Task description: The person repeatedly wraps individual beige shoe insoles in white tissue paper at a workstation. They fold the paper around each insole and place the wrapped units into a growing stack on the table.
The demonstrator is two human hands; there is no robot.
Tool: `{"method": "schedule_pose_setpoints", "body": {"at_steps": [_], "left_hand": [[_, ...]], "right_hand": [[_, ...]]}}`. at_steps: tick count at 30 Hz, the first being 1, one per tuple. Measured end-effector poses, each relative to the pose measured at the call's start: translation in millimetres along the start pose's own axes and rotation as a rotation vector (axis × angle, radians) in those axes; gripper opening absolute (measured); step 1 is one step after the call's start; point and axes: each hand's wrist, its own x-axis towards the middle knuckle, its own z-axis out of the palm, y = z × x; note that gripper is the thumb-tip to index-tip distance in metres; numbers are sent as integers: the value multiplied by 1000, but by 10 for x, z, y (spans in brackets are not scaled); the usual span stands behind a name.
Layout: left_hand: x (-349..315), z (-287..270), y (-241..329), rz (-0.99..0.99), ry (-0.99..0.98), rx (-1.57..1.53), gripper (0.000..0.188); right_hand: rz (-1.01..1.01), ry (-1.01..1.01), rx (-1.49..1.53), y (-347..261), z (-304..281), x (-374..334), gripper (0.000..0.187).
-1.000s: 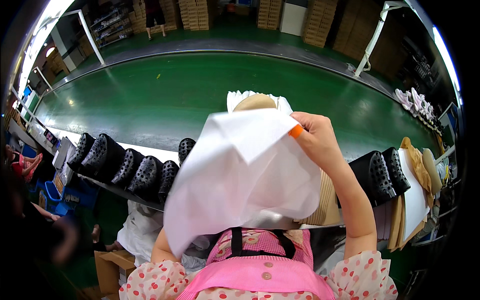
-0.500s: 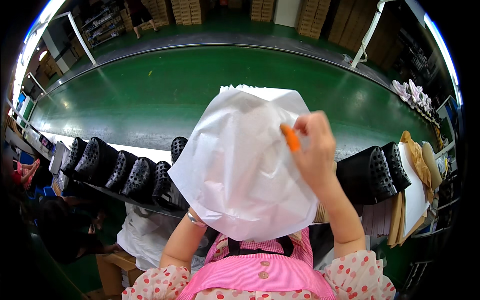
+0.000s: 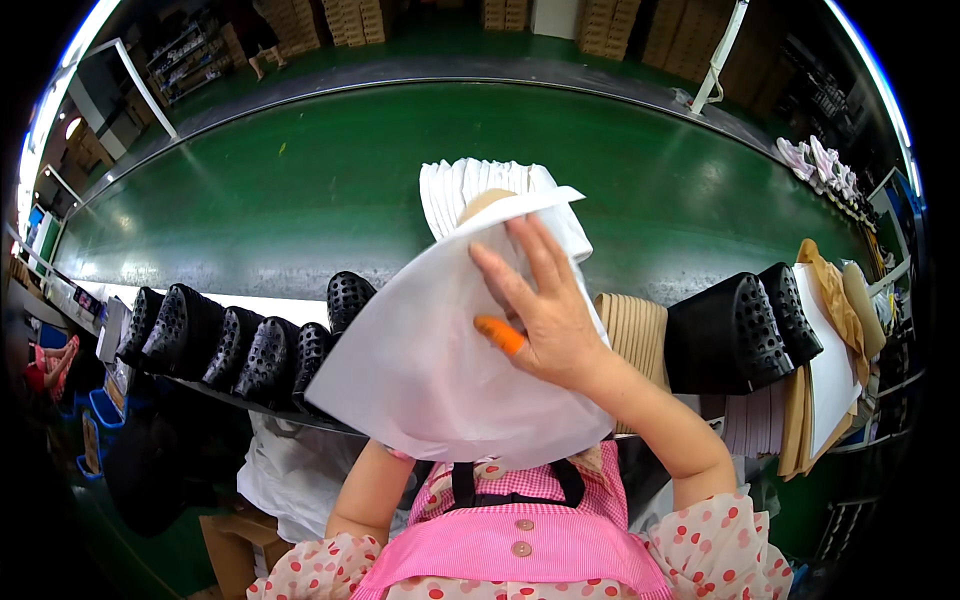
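Observation:
A large sheet of thin white paper (image 3: 430,370) is spread in front of my chest, its upper edge folded over. My right hand (image 3: 560,330) lies against it, fingers stretched and apart, an orange cover on the thumb. Its fingertips touch the paper near the upper edge. My left forearm (image 3: 365,485) goes up under the sheet, which hides my left hand and whatever it may hold. Just past the paper's upper edge shows a rounded tan thing (image 3: 486,203), mostly covered. Behind it lies a row of white folded pieces (image 3: 455,190) on the green surface.
Black perforated shoe-shaped forms (image 3: 270,355) line the left ledge, with more black forms (image 3: 725,335) at right. Beside my right forearm is a ribbed beige stack (image 3: 637,330). Brown and white sheets (image 3: 825,370) lie farther right. A wide green bench (image 3: 330,170) stretches ahead.
My right hand has moved left and flattened onto the paper from a bent-finger pose. The sheet's upper edge has come down toward me, uncovering the white folded pieces and the tan thing.

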Motion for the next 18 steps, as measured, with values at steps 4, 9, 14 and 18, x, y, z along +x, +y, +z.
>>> {"method": "schedule_pose_setpoints", "body": {"at_steps": [4,9,14,18], "left_hand": [[20,-12,3,10,5,-4,28],[-23,-30,2,10,22,-2,28],[-34,-36,1,10,29,-2,28],[-82,-39,-34,-11,40,-2,27]], "right_hand": [[35,-38,82,-23,143,-218,75],[101,-58,257,14,126,-190,94],[243,-152,283,23,175,-352,102],[478,-190,485,25,134,-403,113]]}}
